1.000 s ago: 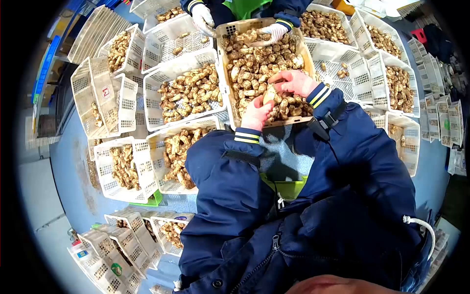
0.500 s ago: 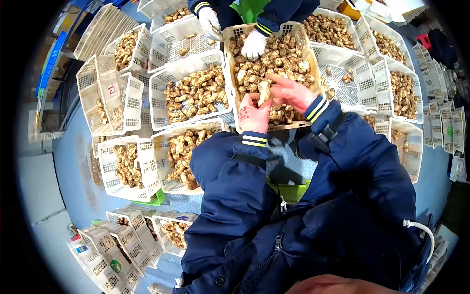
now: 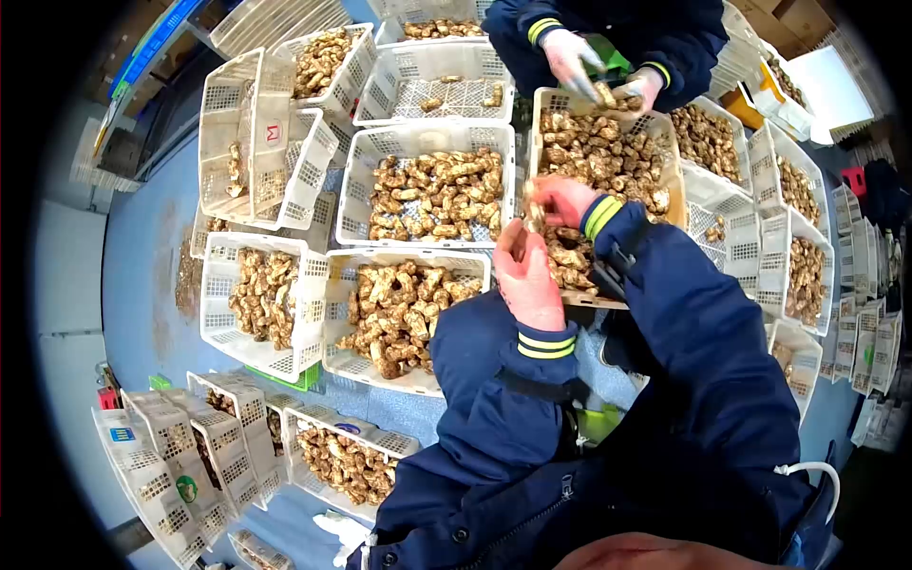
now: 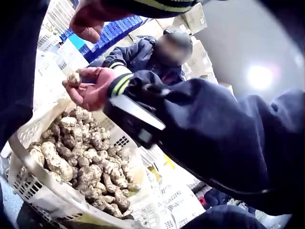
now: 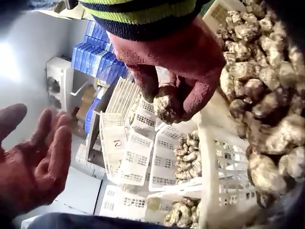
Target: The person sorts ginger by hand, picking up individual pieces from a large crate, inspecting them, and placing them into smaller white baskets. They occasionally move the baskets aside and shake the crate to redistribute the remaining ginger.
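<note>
Thumb and fingers of my right hand (image 3: 565, 199) (image 5: 174, 59) pinch one knobbly, brown-and-white mushroom (image 5: 167, 105) (image 4: 74, 78) over the left side of a deep crate (image 3: 677, 176) (image 4: 45, 181). Just below it in the head view is my left hand (image 3: 527, 280), palm turned up. The right wrist view shows that left hand (image 5: 35, 164) with fingers spread, loosely bent and holding nothing, apart from the mushroom. Many similar mushrooms (image 3: 608, 152) (image 4: 86, 157) fill the crate. Both hands wear pinkish, soiled gloves.
Across the crate, another person in white gloves (image 3: 570, 59) holds mushrooms over its far end. White crates of mushrooms (image 3: 432, 195) (image 3: 404, 313) stand close on the left, others (image 3: 712, 142) on the right. Stacked crates (image 3: 180, 456) are at the lower left.
The head view has swung, so the crates sit further right. The mushroom has passed from my left fingers to my right, and my left palm has turned up. The other person has picked up mushrooms.
</note>
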### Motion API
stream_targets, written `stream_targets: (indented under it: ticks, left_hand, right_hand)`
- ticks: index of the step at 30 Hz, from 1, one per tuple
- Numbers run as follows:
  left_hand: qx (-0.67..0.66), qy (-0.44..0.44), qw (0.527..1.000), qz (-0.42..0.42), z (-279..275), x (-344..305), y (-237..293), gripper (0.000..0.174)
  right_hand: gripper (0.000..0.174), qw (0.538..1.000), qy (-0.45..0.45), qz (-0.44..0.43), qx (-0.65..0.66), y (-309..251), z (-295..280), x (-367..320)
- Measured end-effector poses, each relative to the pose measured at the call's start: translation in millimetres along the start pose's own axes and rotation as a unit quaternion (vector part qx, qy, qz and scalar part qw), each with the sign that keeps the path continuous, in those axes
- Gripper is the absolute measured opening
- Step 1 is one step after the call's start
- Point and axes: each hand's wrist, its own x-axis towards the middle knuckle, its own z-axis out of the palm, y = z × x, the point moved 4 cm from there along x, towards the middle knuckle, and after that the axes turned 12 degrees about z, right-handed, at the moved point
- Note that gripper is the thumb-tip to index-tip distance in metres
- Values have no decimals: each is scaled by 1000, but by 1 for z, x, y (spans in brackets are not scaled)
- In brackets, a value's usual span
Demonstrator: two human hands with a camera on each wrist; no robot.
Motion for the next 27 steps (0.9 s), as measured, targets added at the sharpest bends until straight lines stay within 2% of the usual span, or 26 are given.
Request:
stream_targets:
  ticks: [1,3,5,6,7,9,10,11,13,15,17,18,19,21,22,23,27]
  left_hand:
    - [-10,4,1000,-20,1,0,4,30]
    - [18,-5,1000,7,0,3,9,29]
    - [19,-18,1000,-12,1,3,12,28]
    - [9,-15,1000,-14,1,4,8,30]
    - [-6,-12,1000,-12,2,3,8,30]
    - [-42,-21,998,-42,4,2,7,30]
    - [-4,-24,1000,-3,1,4,2,30]
    - [-25,-20,999,-38,3,1,12,29]
    - [-10,-4,1000,3,-3,6,1,27]
    - [-50,-5,999,-3,-5,8,0,26]
    - [-18,-8,1000,13,-2,5,4,27]
    - [-24,-12,1000,12,-1,5,2,28]
    - [-28,-15,999,11,0,4,0,28]
    - [-15,-24,1000,15,3,2,-1,30]
    - [-18,-31,999,8,3,2,-4,31]
    - [-21,-38,999,1,3,3,-7,31]
    - [-9,-41,999,-11,3,4,-11,33]
  right_hand:
    - [34,963,37,126,234,-4,3,18]
    - [34,961,102,-4,258,-29,-17,47]
    - [29,942,146,16,303,-38,-25,50]
    - [31,940,132,17,315,-34,-25,51]
    - [32,946,77,37,312,-32,-23,46]
    - [32,966,35,46,252,-26,-22,26]
    - [31,968,58,67,233,-20,-27,15]
    - [30,964,8,53,261,-16,-32,1]
    - [29,969,92,53,225,0,-63,-22]
    - [28,967,176,68,172,14,-96,-44]
    - [28,970,223,86,49,31,-126,-52]
    - [32,961,227,99,-124,34,-134,-49]
    - [37,913,252,109,-303,42,-139,-50]
    - [41,870,208,152,-421,33,-109,-53]
    - [49,847,206,163,-462,32,-97,-50]
    - [55,847,196,173,-463,33,-85,-42]
    - [60,754,194,215,-590,72,-64,-7]
